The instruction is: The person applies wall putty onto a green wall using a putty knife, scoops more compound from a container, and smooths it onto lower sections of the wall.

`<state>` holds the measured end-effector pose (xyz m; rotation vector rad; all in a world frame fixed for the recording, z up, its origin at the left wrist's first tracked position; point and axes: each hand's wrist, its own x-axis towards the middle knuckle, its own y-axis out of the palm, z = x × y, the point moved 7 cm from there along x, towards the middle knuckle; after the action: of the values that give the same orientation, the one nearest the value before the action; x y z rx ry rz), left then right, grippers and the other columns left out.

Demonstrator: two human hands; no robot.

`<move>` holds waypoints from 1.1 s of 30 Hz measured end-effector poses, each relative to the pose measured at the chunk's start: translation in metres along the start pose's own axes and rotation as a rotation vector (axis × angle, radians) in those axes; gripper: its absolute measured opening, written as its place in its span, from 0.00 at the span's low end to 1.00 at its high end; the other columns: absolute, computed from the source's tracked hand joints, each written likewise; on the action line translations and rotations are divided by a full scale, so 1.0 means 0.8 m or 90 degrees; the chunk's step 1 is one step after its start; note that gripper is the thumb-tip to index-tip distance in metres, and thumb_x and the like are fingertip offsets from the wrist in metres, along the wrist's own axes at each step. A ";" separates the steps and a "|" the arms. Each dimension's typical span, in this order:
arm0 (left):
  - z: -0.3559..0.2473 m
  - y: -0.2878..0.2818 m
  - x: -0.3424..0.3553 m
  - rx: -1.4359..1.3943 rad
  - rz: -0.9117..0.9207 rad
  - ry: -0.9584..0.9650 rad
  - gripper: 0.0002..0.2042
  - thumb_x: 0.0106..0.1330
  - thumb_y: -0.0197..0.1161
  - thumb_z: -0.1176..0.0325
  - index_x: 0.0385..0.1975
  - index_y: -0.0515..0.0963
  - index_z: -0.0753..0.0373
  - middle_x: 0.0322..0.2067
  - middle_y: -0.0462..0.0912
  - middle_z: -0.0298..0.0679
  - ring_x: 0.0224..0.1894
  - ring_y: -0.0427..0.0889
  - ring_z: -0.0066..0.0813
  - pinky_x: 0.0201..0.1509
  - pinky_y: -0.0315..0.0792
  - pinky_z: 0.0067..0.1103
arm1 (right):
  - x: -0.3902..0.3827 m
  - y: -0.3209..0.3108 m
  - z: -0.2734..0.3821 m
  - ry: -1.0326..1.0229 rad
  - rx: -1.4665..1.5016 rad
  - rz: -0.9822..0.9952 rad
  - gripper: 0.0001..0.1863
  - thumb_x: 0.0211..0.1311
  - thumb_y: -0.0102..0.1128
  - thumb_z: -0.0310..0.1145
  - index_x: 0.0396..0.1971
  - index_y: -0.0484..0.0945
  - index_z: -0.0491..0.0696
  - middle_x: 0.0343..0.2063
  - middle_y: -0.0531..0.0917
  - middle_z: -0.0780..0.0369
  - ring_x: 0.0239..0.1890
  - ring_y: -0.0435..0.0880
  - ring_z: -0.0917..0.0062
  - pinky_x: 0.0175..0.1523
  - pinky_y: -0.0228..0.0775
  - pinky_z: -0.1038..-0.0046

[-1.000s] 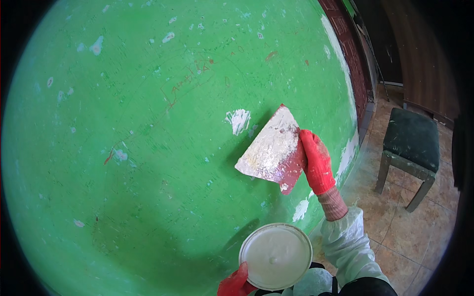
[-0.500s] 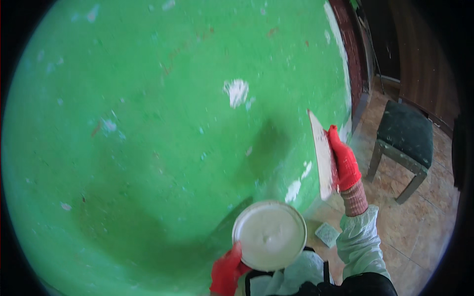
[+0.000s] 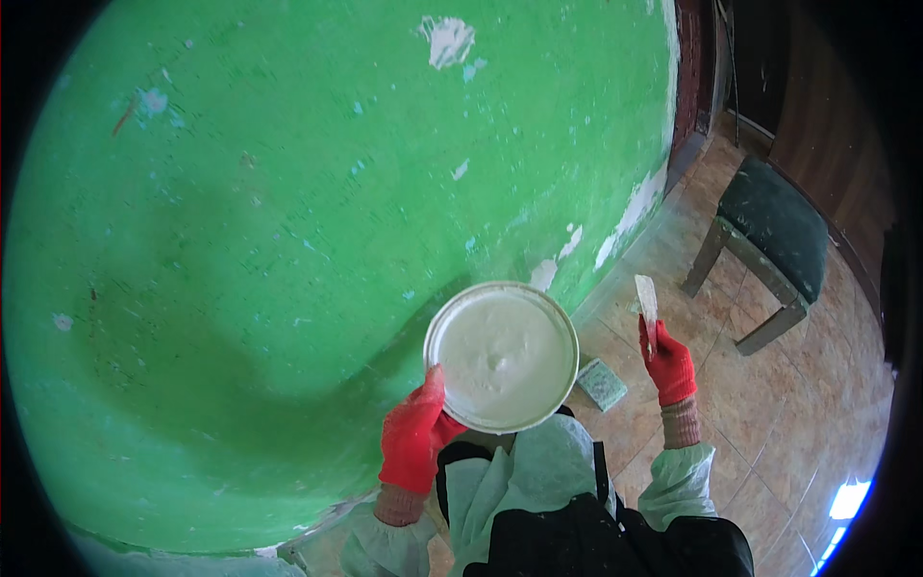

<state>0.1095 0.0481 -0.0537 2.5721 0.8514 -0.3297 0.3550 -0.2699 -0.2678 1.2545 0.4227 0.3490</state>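
A round, pale tub (image 3: 574, 348) of smooth off-white paste (image 3: 510, 358) sits low in front of me, a small peak near the paste's middle. My left hand (image 3: 413, 440), in a red glove, grips the tub's left side, the thumb over the rim. To the right of the tub, my right hand (image 3: 669, 367), also red-gloved, is closed around a paste-smeared putty knife (image 3: 647, 296). Its blade points up and is seen nearly edge-on, apart from the tub and the wall. The green wall (image 3: 260, 260) carries white patches (image 3: 447, 42) and scuffs.
On the tiled floor (image 3: 760, 404) lies a speckled grey-green block (image 3: 603, 384), beside the tub. A stool (image 3: 775, 219) with a dark padded seat stands at the right. Behind it is a brown wooden panel (image 3: 835, 125). A dark red door frame (image 3: 688, 67) borders the wall.
My right hand has drawn the putty knife down, away from the wall, and the blade has turned. The tub and my left hand appear higher in view. The wall patches have shifted up as the view tilted down.
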 end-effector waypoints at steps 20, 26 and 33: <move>-0.013 -0.009 -0.017 0.020 -0.035 0.003 0.27 0.70 0.59 0.57 0.56 0.68 0.78 0.51 0.77 0.49 0.50 0.81 0.36 0.52 0.80 0.31 | 0.051 0.770 0.046 -0.793 -1.202 0.585 0.05 0.60 0.59 0.27 0.36 0.78 0.44 0.29 0.83 0.64 0.30 0.81 0.81 0.36 0.73 0.74; -0.003 -0.006 -0.010 0.004 -0.007 -0.017 0.27 0.70 0.58 0.57 0.56 0.67 0.78 0.52 0.77 0.49 0.51 0.81 0.36 0.52 0.80 0.32 | 0.186 0.823 0.052 -0.615 -1.482 0.762 0.07 0.47 0.59 0.24 0.29 0.80 0.44 0.26 0.85 0.62 0.30 0.82 0.78 0.34 0.72 0.73; -0.005 -0.018 -0.007 0.007 -0.029 -0.020 0.28 0.70 0.58 0.56 0.57 0.67 0.78 0.52 0.76 0.49 0.51 0.80 0.36 0.52 0.80 0.32 | 0.178 0.836 0.007 -0.553 -1.621 0.647 0.06 0.49 0.65 0.23 0.29 0.86 0.44 0.25 0.85 0.61 0.31 0.81 0.84 0.35 0.72 0.76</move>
<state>0.0969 0.0571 -0.0527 2.5532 0.9011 -0.3875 0.4659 -0.0215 0.3593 -1.1221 -1.2695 0.6699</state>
